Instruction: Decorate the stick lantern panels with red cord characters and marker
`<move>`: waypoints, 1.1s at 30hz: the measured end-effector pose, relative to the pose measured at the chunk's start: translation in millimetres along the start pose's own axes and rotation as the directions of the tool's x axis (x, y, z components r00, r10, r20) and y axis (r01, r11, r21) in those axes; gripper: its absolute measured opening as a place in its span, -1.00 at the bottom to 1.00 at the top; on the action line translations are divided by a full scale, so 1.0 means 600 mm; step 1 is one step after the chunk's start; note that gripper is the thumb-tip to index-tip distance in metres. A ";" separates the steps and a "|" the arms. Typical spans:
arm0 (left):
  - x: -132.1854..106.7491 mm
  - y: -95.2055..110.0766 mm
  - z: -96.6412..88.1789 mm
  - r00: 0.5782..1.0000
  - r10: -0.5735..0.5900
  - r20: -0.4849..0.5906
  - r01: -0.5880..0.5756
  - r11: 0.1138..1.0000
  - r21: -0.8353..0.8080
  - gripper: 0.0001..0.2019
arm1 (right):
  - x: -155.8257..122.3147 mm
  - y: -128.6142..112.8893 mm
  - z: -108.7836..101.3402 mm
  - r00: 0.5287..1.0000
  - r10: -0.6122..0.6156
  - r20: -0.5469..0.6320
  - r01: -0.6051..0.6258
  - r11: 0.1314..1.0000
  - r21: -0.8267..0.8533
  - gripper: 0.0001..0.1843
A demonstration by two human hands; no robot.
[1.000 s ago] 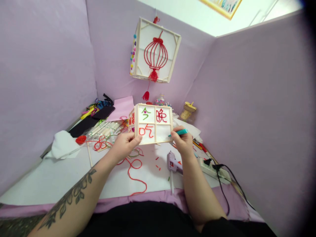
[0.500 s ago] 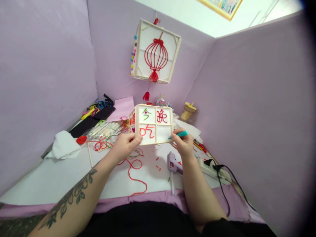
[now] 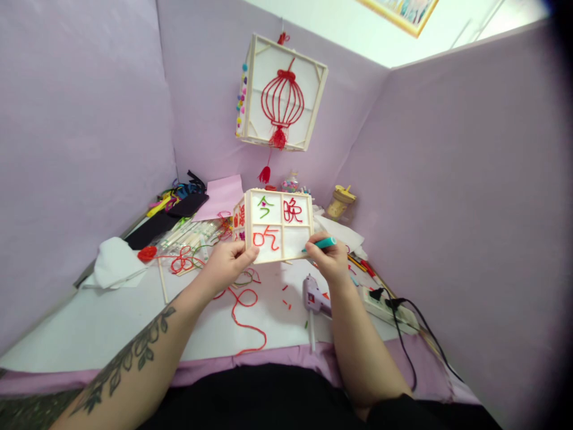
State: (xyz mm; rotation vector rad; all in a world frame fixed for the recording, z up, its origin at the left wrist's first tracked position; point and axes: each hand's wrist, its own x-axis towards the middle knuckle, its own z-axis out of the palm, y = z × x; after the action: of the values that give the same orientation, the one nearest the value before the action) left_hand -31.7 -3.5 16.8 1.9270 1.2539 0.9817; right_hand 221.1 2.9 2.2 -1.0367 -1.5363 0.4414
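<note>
My left hand (image 3: 228, 261) pinching the lantern box (image 3: 277, 226) at its seven o'clock corner, right hand (image 3: 329, 260) clamped round a teal pen (image 3: 321, 243) — tip at the four o'clock pane, glue gun (image 3: 314, 297) below.

- Your left forearm (image 3: 147, 346) is bare to past the elbow and carries a dark tattoo of leafy sprigs that runs along it towards the wrist.
- Your left hand (image 3: 228, 263) has no ring, watch or glove on it.
- Your right forearm (image 3: 358, 340) is bare too, with no tattoo or mark showing.
- Your right hand (image 3: 329, 260) is also ungloved, with nothing at the wrist.
- You wear black clothing (image 3: 268, 397) across the lap and body, plain, with no print visible.
</note>
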 end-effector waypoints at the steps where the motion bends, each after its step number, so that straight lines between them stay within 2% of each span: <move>1: 0.000 0.001 0.000 1.000 0.001 0.004 -0.001 1.000 0.000 -0.56 | 0.000 0.000 0.001 1.000 0.007 0.005 -0.007 1.000 0.007 -0.88; 22: -0.001 0.002 0.000 1.000 -0.014 -0.004 0.014 1.000 0.010 -0.55 | -0.001 -0.001 0.005 0.998 0.053 0.022 -0.054 0.998 0.023 -0.87; 26: -0.001 0.002 0.000 1.000 0.002 -0.008 -0.002 1.000 0.012 -0.55 | 0.002 0.006 0.006 0.993 0.117 0.033 -0.121 0.984 0.130 -0.81; 29: -0.001 0.002 0.001 1.000 0.011 -0.013 -0.011 1.000 0.007 -0.56 | 0.006 0.013 0.010 0.990 0.138 -0.033 -0.121 0.944 0.308 -0.73; 33: -0.002 0.002 0.002 0.999 -0.007 -0.046 0.008 1.000 0.018 -0.56 | 0.009 0.018 0.014 0.964 0.133 -0.231 -0.016 0.893 0.449 -0.76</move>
State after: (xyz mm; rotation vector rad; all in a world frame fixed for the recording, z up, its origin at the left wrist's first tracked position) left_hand -30.6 -5.0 16.7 1.9219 1.2996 1.0192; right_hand 217.6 15.5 -5.0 -0.7587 -1.0954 0.6519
